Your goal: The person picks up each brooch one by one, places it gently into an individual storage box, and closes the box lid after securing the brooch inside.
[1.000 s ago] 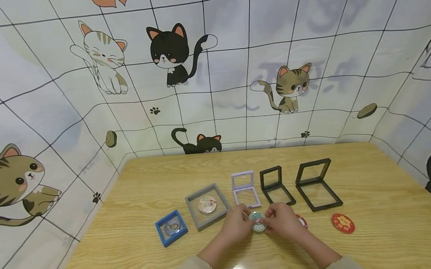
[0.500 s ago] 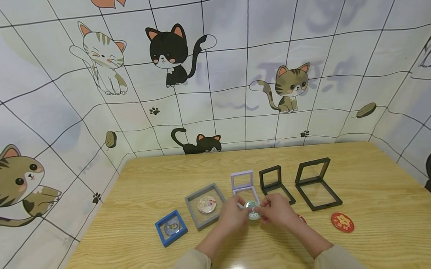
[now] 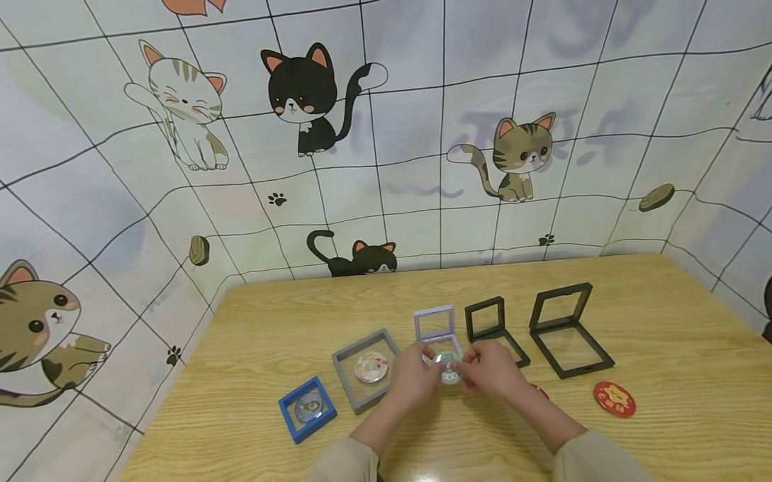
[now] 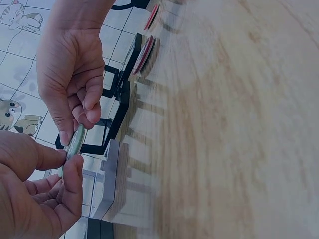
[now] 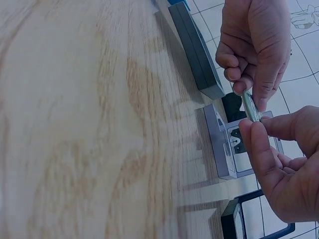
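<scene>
Both hands hold a round, pale green button badge (image 3: 449, 372) by its edges, its printed face turned up. My left hand (image 3: 413, 378) pinches one side between thumb and fingers; my right hand (image 3: 498, 373) pinches the opposite side. In the left wrist view the badge (image 4: 75, 143) appears thin and edge-on, raised above the table. Just behind it stands an opened lilac display frame (image 3: 434, 310), its lid upright and its lower half partly covered by the hands and badge. The right wrist view shows this lilac frame (image 5: 218, 144) close beside the fingertips.
Left of the hands lie a grey frame (image 3: 358, 343) and a blue frame (image 3: 286, 420), each with a round badge inside. Two opened black frames, a smaller one (image 3: 485, 304) and a larger one (image 3: 585, 370), stand right. A red badge (image 3: 615, 400) lies right; another (image 3: 541, 391) is mostly hidden.
Both hands have carried the green badge away from the body and slightly left, from in front of the lilac frame to over its near edge. The frames have stayed put.
</scene>
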`<state>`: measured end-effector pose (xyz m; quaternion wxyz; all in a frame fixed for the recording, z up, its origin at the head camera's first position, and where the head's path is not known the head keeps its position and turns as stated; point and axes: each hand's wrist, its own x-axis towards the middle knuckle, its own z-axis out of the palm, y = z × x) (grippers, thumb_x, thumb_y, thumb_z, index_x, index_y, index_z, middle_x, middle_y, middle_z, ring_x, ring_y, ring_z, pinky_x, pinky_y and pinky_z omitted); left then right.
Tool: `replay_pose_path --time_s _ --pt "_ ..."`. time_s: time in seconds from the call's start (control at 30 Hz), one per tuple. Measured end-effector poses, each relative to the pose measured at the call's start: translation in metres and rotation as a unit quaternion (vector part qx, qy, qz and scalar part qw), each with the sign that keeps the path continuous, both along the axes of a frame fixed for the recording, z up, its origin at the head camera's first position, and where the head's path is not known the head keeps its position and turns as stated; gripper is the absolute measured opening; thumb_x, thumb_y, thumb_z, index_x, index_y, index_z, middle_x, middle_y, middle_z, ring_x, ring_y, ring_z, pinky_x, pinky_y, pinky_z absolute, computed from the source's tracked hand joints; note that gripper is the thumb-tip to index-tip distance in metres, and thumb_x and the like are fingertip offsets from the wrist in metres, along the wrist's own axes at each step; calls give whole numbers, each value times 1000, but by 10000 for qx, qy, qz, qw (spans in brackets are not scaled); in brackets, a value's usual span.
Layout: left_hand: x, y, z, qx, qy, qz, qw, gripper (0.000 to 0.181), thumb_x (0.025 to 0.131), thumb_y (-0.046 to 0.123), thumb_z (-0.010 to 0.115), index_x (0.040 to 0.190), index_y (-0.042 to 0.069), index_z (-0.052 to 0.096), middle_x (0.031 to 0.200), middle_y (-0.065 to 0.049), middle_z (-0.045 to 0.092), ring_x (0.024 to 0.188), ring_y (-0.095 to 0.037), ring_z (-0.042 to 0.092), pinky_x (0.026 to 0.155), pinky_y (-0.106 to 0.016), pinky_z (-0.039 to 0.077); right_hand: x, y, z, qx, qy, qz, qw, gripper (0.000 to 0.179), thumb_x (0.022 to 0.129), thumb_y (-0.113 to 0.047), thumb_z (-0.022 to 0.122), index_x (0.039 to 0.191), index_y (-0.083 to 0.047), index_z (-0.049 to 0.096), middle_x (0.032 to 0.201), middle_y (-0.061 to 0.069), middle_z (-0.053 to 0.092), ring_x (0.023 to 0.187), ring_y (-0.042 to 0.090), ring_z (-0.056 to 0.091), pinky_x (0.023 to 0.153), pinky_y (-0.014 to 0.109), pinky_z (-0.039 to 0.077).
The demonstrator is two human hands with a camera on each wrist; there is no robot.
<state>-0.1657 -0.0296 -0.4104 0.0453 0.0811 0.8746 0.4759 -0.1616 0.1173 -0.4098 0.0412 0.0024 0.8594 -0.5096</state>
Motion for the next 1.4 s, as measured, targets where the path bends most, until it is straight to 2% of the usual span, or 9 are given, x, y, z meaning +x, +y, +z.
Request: replay_pose_path --time_s 0.2,0.33,0.5,0.8,1.03,1.2,1.4 --pt "-6 0 2 -126 66 95 9999 16 82 10 63 92 0 55 48 1 51 38 -7 50 36 -16 33 -6 -3 -1 -80 -15 -41 10000 16 80 -7 66 75 3 54 55 7 57 48 20 60 48 31 50" --pt "-8 0 3 -369 266 194 9988 17 81 11 65 90 0 56 48 6 43 38 -4 40 36 -15 29 -10 -4 -3 5 87 -17 10000 15 80 -7 66 74 2 55 54 7 58 48 21 61 47 30 50" --pt "-9 -2 2 -443 401 188 9980 18 81 11 65 90 -2 56 49 6 37 38 -4 32 36 -14 26 -13 -5 -4 132 161 -4 9998 16 80 -8 66 74 2 56 54 6 58 49 22 61 46 29 49" --pt "-15 0 2 -411 214 334 9984 18 82 12 64 92 0 55 54 4 40 41 -6 33 37 -16 27 -20 -6 -4 161 226 -39 9996 14 81 -7 65 76 3 57 54 6 59 47 17 59 45 26 47" --pt "-20 2 1 -484 376 478 9970 16 82 12 64 89 2 55 57 4 39 43 -6 32 38 -17 26 -24 -7 -5 24 139 -114 9998 13 81 -6 65 77 3 56 55 6 58 46 16 59 46 27 48" --pt "-21 3 0 -457 329 521 9970 16 82 12 64 90 1 55 55 4 39 43 -6 31 38 -17 25 -26 -7 -5 -76 153 -63 9998 15 81 -6 64 77 4 54 58 8 59 48 19 60 47 29 50" --pt "-25 3 -3 -641 410 578 9954 16 82 15 64 89 3 55 59 2 46 45 -7 34 40 -19 27 -30 -7 -7 -105 59 -85 9999 14 82 -5 64 80 5 54 60 9 59 48 17 60 48 29 50"
